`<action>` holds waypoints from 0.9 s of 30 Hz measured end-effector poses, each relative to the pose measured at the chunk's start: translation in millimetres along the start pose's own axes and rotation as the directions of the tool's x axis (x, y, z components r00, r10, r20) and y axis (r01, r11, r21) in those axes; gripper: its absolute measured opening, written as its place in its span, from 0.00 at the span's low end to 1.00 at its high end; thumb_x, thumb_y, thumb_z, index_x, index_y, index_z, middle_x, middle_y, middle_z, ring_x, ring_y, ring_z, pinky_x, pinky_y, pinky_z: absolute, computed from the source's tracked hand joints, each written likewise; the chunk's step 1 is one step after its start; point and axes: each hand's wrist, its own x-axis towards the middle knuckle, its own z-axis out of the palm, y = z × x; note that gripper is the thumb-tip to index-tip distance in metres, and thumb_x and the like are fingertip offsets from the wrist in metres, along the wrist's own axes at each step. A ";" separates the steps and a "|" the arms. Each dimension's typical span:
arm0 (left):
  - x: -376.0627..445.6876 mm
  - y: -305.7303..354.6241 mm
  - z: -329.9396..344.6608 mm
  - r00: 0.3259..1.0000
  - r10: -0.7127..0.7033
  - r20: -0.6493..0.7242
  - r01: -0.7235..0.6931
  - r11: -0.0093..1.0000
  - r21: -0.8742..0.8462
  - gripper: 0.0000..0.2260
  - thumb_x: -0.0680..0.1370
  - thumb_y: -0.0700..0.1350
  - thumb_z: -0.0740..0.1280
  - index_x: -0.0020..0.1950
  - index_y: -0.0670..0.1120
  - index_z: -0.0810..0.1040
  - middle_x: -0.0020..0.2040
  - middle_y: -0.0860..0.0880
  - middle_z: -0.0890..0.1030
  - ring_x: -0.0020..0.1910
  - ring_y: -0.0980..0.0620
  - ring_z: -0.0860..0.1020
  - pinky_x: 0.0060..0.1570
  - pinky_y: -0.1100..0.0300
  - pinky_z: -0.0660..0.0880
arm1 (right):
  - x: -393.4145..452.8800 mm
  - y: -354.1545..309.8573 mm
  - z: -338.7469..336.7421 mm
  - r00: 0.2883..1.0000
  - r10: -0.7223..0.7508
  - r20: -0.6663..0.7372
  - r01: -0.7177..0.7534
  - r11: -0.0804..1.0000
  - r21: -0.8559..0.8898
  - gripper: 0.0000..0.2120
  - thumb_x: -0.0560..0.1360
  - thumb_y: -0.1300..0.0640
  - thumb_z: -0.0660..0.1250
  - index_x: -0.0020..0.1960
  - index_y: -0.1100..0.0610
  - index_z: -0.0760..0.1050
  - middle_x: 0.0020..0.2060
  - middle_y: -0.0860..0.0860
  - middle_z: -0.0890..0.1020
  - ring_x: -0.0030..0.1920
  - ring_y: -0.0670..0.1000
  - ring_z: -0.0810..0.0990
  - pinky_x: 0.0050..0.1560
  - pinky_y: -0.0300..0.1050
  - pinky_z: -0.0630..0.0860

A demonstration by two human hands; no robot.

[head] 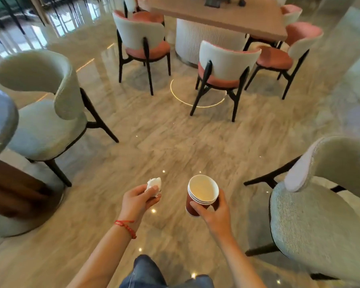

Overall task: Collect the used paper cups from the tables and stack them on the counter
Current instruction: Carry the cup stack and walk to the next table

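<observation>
While the right hand (214,213) grips the nested cups (202,194) and the left hand (137,201) clutches a crumpled napkin (154,185), keeping the stack upright should prevent drips.

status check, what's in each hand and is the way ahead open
Right hand holding nested paper cups. Left hand gripping crumpled napkin. No counter visible; open floor ahead, chairs around far table.
</observation>
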 end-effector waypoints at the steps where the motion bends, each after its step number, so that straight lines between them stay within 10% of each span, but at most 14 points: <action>1: 6.1 6.3 -14.9 1.000 0.008 -0.025 -0.008 1.000 -0.015 0.02 0.74 0.35 0.67 0.43 0.37 0.79 0.42 0.41 0.80 0.33 0.55 0.81 0.34 0.67 0.78 | 6.6 -1.8 16.9 1.000 -0.003 0.028 0.003 1.000 -0.004 0.26 0.62 0.63 0.79 0.53 0.45 0.74 0.45 0.39 0.82 0.46 0.36 0.79 0.37 0.28 0.76; 27: 123.8 95.3 -157.7 0.842 -0.010 -0.539 -0.195 0.927 -0.322 0.04 0.73 0.35 0.68 0.47 0.40 0.79 0.44 0.44 0.81 0.38 0.53 0.82 0.33 0.65 0.78 | 184.5 -24.3 263.1 0.812 0.005 0.584 0.027 0.999 -0.046 0.28 0.62 0.62 0.79 0.55 0.44 0.73 0.49 0.39 0.82 0.51 0.38 0.80 0.47 0.31 0.75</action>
